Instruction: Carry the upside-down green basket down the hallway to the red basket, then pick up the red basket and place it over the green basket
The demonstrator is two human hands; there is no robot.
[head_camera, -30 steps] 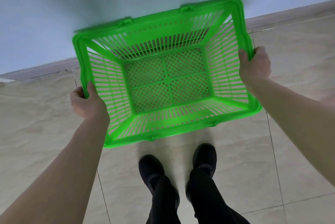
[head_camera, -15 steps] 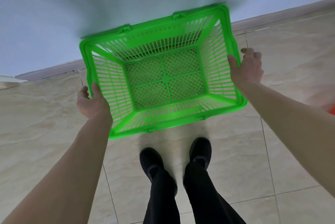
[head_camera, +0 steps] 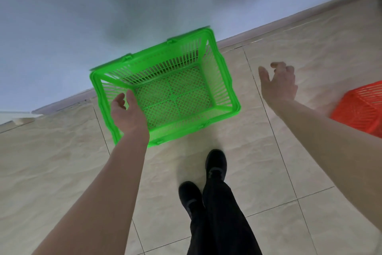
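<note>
Green plastic basket [head_camera: 165, 97] on the tiled floor [head_camera: 62, 161], close against the wall [head_camera: 62, 27], mesh bottom visible. Left hand [head_camera: 127, 113] over the basket's left rim, fingers loosely spread, gripping nothing; touching the rim or only above it, cannot tell. Right hand [head_camera: 278, 83] apart from the basket on its right side, fingers relaxed, empty. Orange basket [head_camera: 359, 108] at the right edge. Black shoes [head_camera: 216, 163] below, on the tiles.

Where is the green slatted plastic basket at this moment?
In the head view, the green slatted plastic basket sits on the beige tiled floor against the wall, left of centre, ahead of the black shoes.
</note>
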